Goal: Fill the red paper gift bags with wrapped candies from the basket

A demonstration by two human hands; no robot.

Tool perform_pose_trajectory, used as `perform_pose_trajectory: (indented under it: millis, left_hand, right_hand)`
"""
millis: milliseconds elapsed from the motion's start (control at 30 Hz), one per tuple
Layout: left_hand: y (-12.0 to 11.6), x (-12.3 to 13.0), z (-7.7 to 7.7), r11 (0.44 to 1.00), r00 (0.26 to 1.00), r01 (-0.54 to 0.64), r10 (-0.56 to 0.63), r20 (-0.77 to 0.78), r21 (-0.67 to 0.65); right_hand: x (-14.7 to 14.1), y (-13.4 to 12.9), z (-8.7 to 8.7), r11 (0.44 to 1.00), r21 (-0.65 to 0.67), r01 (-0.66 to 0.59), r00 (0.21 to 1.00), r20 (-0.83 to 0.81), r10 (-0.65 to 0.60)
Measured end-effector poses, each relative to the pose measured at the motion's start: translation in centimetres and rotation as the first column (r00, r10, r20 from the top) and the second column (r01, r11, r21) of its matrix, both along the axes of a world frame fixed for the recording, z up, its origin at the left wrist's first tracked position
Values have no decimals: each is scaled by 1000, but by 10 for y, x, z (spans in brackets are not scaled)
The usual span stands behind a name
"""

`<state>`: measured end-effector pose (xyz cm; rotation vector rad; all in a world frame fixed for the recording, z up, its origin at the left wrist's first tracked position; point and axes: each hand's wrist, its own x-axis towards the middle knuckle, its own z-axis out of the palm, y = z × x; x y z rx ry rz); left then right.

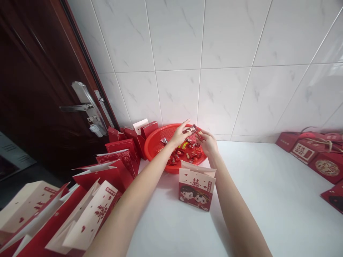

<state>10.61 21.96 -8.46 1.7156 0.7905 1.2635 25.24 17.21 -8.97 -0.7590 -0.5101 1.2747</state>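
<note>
Wrapped candies (186, 155) lie in a red plastic basket (154, 142) against the wall tiles (177, 96). The left hand (178, 135) is open while the right hand (207, 143) pinches a red packet (192, 130) above the basket; a paper gift bag (197, 189) stands open nearby, within easy reach.

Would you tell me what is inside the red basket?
The red mesh basket holds many small wrapped sweets, mostly red. The left hand and right hand hide part of it, and anything beneath the top layer cannot be seen.
</note>
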Motion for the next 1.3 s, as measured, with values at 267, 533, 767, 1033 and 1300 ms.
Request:
perform_pose_trajectory:
  millis: [267, 533, 767, 1033, 1300]
  left_hand:
    - [-9, 5, -4, 987, 972, 160, -156, -178, 9]
    - [-7, 6, 6, 962, 979, 190, -171, 108, -198]
    - [-14, 10, 5, 958, 973, 231, -232, 16, -170]
    - [2, -5, 2, 941, 820, -323, 225, -527, -100]
    - [23, -25, -32, 954, 788, -246, 95, -609, -170]
  right_hand:
    - [0, -5, -2, 991, 69, -115, 991, 82, 109]
    - [-2, -3, -1, 998, 42, 41, 997, 58, -43]
    - [-3, -10, 4, 995, 73, -67, 988, 145, 55]
    - [-3, -8, 3, 997, 73, 26, 999, 29, -28]
    - [-3, -3, -2, 994, 106, 21, 999, 30, -24]
